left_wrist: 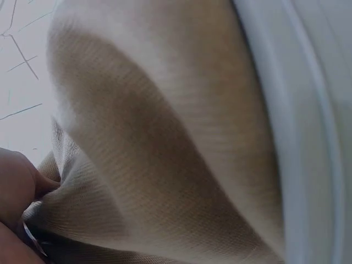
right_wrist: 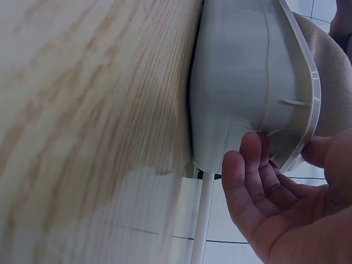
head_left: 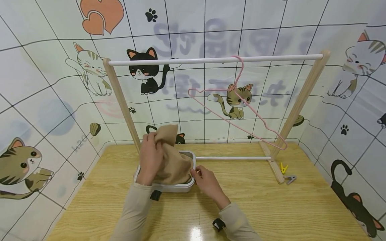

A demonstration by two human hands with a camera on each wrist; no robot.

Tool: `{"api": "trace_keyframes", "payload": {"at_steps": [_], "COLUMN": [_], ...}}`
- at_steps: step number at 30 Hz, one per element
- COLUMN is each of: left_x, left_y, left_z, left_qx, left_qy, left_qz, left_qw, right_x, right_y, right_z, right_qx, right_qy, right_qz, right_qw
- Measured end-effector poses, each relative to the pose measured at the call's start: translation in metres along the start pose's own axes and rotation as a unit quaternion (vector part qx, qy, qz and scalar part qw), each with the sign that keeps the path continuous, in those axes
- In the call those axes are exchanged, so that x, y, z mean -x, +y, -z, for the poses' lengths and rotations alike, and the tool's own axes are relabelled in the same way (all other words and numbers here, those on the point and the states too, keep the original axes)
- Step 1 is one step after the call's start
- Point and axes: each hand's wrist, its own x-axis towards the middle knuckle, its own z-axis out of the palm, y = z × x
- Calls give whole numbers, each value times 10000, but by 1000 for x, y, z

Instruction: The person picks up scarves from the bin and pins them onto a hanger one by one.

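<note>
A tan piece of cloth [head_left: 175, 165], bunched and folded, lies partly inside a white plastic tub [head_left: 175, 188] on the table. My left hand [head_left: 149, 157] holds a raised part of the cloth above the tub; in the left wrist view, the fingertips pinch a fold of the cloth [left_wrist: 137, 148]. At the tub's right side, my right hand [head_left: 208, 182] grips the rim. The right wrist view shows the thumb over the edge of the tub [right_wrist: 236, 77] and the fingers curled against its outer wall. What lies under the cloth is hidden.
Behind the tub stands a wooden-legged rack with a white top rod [head_left: 181, 61] and a lower rod [head_left: 232, 158]. A pink hanger [head_left: 240, 73] hangs from the top rod. Yellow [head_left: 283, 168] and grey [head_left: 291, 179] clips lie by the rack's right foot on the wooden table [head_left: 256, 207].
</note>
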Motion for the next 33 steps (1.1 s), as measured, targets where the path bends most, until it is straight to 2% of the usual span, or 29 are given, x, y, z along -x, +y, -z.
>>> {"api": "trace_keyframes", "payload": {"at_steps": [8,15,24,33], "left_x": [3,8,15,23], "left_y": [9,19,28,31], "left_z": [10,20,32,40], "left_qx": [331,488,847,1018], "left_qy": [337,712,982,1214], "left_qz": [-44,-227,-348,-400], "left_qw": [9989,9960,9909,9866], "right_x": [2,3,3,4], "right_y": [0,-1,-2,-2], "right_z": [1,2,2,1], "right_qx": [-38,-65,16,117], "right_qy": [-82,-87,-106,-220], "right_qz": [111,128,145,225], "right_qw": [9999,9999,9998,9994]}}
